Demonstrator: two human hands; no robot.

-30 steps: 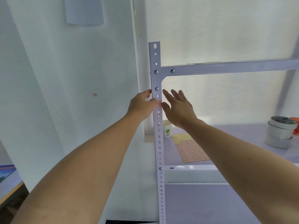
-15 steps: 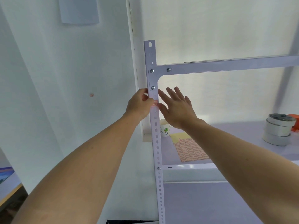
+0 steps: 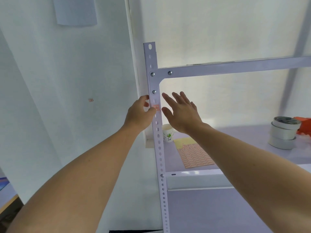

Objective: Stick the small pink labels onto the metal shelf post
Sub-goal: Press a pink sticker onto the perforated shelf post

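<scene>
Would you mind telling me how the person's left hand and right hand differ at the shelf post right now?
The left hand is curled against the shelf post, thumb pressing the pink label; the right hand is spread flat with fingers splayed. The left hand sits on the post's left side, the right hand on its right side, with no clear contact. Both are bare and raised to the same height.

The post (image 3: pixel 158 140) runs bare below the pink label (image 3: pixel 156 107). Paper cup (image 3: pixel 167 135), label sheet (image 3: pixel 195 155) and tape rolls (image 3: pixel 283 133) crowd the shelf (image 3: pixel 244 135); underneath lies open room.
</scene>
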